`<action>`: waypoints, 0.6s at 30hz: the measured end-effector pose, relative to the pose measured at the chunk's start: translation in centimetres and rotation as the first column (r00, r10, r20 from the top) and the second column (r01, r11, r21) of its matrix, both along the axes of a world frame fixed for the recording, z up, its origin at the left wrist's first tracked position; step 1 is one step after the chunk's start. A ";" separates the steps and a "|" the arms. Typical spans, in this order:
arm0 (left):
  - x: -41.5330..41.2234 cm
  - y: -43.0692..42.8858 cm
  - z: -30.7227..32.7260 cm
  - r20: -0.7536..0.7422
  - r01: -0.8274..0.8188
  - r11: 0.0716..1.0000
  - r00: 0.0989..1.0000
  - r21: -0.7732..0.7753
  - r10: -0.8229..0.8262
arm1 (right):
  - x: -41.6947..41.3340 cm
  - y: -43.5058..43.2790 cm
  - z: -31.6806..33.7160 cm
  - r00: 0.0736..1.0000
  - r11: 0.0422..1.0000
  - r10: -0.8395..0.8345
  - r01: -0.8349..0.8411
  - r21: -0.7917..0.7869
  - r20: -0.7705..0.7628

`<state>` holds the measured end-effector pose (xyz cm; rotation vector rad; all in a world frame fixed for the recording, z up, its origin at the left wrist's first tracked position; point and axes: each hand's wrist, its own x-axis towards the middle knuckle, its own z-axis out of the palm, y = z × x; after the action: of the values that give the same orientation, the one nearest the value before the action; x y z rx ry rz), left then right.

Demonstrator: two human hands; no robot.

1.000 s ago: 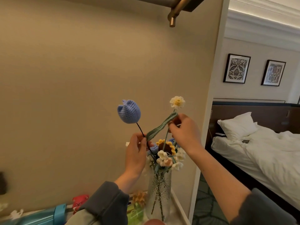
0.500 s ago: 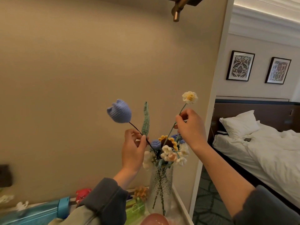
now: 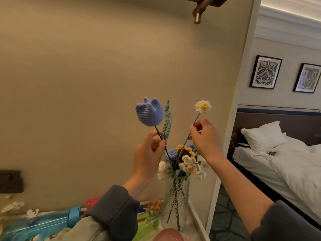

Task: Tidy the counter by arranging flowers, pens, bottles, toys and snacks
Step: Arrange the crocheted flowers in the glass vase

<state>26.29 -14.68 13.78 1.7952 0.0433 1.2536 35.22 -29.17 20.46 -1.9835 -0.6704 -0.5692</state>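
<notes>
A clear textured glass vase (image 3: 176,202) stands at the counter's right end, holding a crochet bouquet (image 3: 185,162) with a sunflower and small white blooms. My left hand (image 3: 147,153) pinches the dark stem of a blue crochet tulip (image 3: 149,112) with its green leaf (image 3: 167,119) standing upright beside the bloom. My right hand (image 3: 205,136) pinches the thin green stem of a white daisy (image 3: 203,106), just below the bloom. Both stems run down into the vase.
On the counter lie a blue bottle (image 3: 40,223), a red toy (image 3: 93,202), a small orange crochet flower (image 3: 155,205), green packaging (image 3: 147,223) and a pink rounded object (image 3: 167,234). A brass fixture (image 3: 199,13) hangs overhead. A bed (image 3: 281,162) lies beyond the wall edge on the right.
The tulip has swung from leaning left to nearly upright, and its green leaf, bent over to my right hand a second ago, now stands up. My right hand shifted onto the daisy stem.
</notes>
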 end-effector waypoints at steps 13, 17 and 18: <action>0.9 -0.2 0.7 -0.123 -0.032 0.996 0.992 0.080 0.041 | 0.6 0.0 -0.4 1.000 0.999 -0.027 0.027 -0.029 0.005; 1.2 -0.4 -0.9 -0.206 -0.049 0.996 0.976 0.081 0.065 | 0.7 0.3 -0.8 1.000 0.999 -0.022 0.022 -0.037 0.010; 1.2 -0.5 -1.3 -0.224 -0.048 0.995 0.972 0.082 0.065 | 0.7 0.3 -0.8 1.000 0.999 -0.022 0.023 -0.045 0.011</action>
<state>27.52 -15.16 12.49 2.0097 0.1788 1.0962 35.90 -28.88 19.63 -2.0337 -0.6733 -0.5833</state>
